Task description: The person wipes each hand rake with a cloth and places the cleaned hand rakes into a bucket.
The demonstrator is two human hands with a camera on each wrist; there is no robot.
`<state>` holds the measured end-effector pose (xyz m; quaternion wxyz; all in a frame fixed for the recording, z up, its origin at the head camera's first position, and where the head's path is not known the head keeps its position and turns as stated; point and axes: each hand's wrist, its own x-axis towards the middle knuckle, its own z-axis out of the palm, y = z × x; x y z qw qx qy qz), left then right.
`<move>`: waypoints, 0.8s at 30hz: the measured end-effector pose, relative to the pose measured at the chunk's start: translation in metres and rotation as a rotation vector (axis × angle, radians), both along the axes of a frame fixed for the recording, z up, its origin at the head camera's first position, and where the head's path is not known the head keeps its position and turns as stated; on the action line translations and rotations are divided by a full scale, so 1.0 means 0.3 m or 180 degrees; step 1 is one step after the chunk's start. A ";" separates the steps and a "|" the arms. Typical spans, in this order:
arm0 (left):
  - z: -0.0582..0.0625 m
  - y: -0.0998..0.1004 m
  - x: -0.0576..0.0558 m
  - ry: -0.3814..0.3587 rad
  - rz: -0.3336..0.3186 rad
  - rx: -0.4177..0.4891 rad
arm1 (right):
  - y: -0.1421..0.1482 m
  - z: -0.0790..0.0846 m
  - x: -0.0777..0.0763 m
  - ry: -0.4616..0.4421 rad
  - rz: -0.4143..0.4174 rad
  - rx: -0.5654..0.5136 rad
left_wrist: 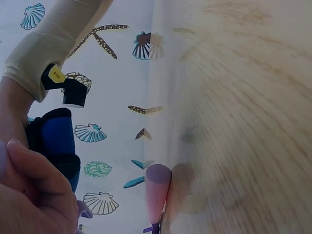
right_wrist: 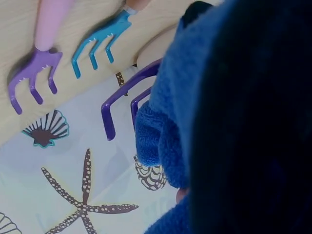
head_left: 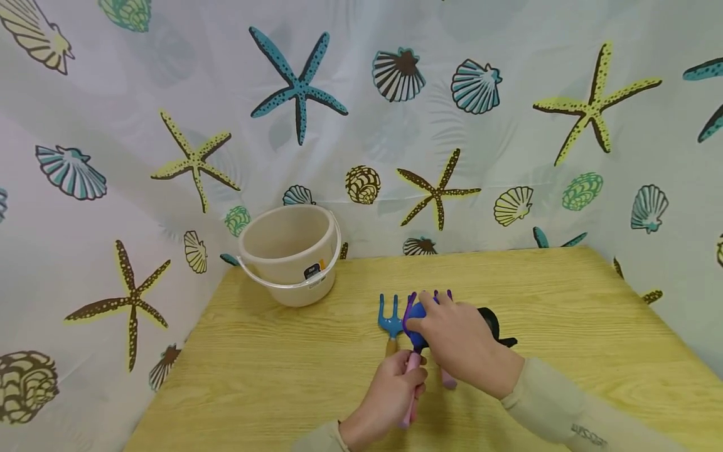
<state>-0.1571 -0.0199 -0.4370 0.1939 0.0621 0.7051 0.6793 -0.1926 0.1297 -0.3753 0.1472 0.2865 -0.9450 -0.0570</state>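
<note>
My left hand [head_left: 384, 395] grips the pink handle [head_left: 406, 419] of a small hand rake. Its purple tines [right_wrist: 109, 119] point away from me, partly covered by a blue cloth with black edging [right_wrist: 170, 92]. My right hand [head_left: 460, 336] holds the cloth around the rake's head, and part of the cloth hangs dark beyond the wrist. To the left on the table lies a blue hand rake [head_left: 391, 323] with a wooden handle. A second purple hand rake [right_wrist: 39, 70], also pink-handled, lies under my right hand, mostly hidden in the head view.
A beige bucket [head_left: 282, 271] with a white handle stands at the table's back left corner. The wood-grain table [head_left: 265, 383] meets a hanging curtain [head_left: 361, 132] printed with starfish and shells at its back and sides.
</note>
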 end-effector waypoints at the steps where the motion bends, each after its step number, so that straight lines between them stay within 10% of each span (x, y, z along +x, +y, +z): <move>1: -0.001 0.002 0.001 0.0034 0.0001 -0.0022 | -0.005 0.002 -0.005 0.0090 0.0007 -0.0004; 7: 0.001 0.015 0.005 0.0187 -0.0004 -0.0048 | -0.028 0.018 -0.040 0.0416 -0.0127 0.0016; 24: 0.029 0.008 -0.016 0.0004 0.0083 0.0198 | 0.003 0.077 0.010 0.0031 0.0066 0.0072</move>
